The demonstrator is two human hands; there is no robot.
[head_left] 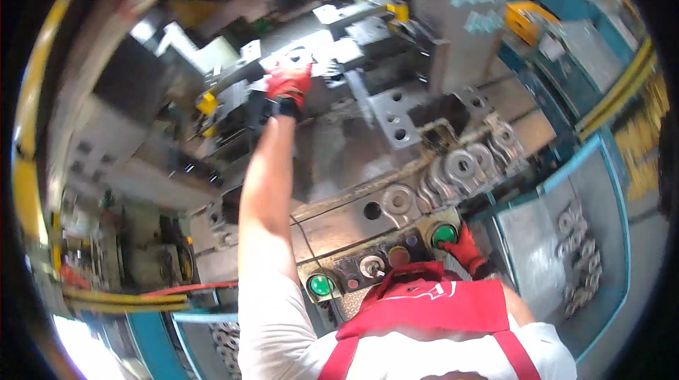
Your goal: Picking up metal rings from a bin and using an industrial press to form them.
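Nearest, the right hand in a red glove rests beside the green push-button at the control panel edge — fingers curled, nothing gripped. Beyond, stamped metal plates lie in a row along the press bed rim. Farthest, the left hand reaches into the die opening — its fingers touch a flat metal blank; whether they clasp it cannot be told.

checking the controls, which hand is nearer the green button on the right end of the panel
Right. The right hand in its red glove sits right beside that green button, while the left hand is stretched far up into the press, touching a metal part.
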